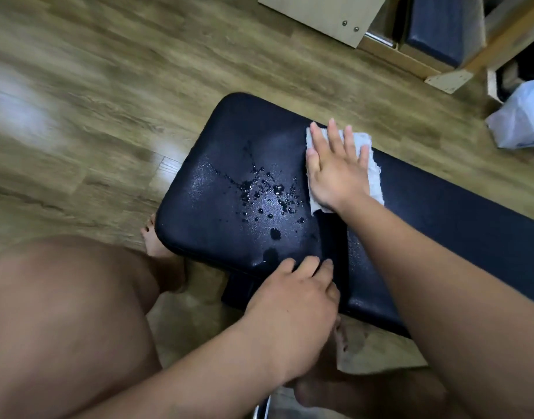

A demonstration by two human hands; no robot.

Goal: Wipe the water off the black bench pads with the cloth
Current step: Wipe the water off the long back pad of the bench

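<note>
**A:** Over the bench now. The right hand (335, 172) is flat, fingers spread wide, and its palm presses a crumpled white cloth (372, 164) down at the three o'clock edge of the square black padded vinyl seat pad (217, 164). That's right where it meets the long black padded back pad (459, 216).

**B:** And the other hand?

**A:** The left hand (293, 300) rests at the seat pad's six o'clock edge, fingers loosely bent on the vinyl and holding nothing. I'd judge it's bracing.

**B:** How's the water looking?

**A:** Early going, by my reading. A scatter of clear water beads (268, 195) runs from the middle of the seat pad toward five o'clock, and thin trails reach up toward twelve. One bigger drop sits near six, just above the left fingertips. The white cloth lies beside all of it, not on it.

**B:** Anything dry?

**A:** The nine o'clock side of the seat pad shows only a fine sheen and no beads. I can't tell whether it was wiped or never got wet. The back pad has fine speckles at its near end by the right forearm. The arm hides part of the rest.

**B:** So what's left?

**A:** Nearly all of it, I'd say. The main spill needs a sweep from three toward nine, and after that the back pad. Around the bench there's brown wood-grain plank floor (108, 101), with a white plastic bag (519, 122) at two o'clock.
</note>
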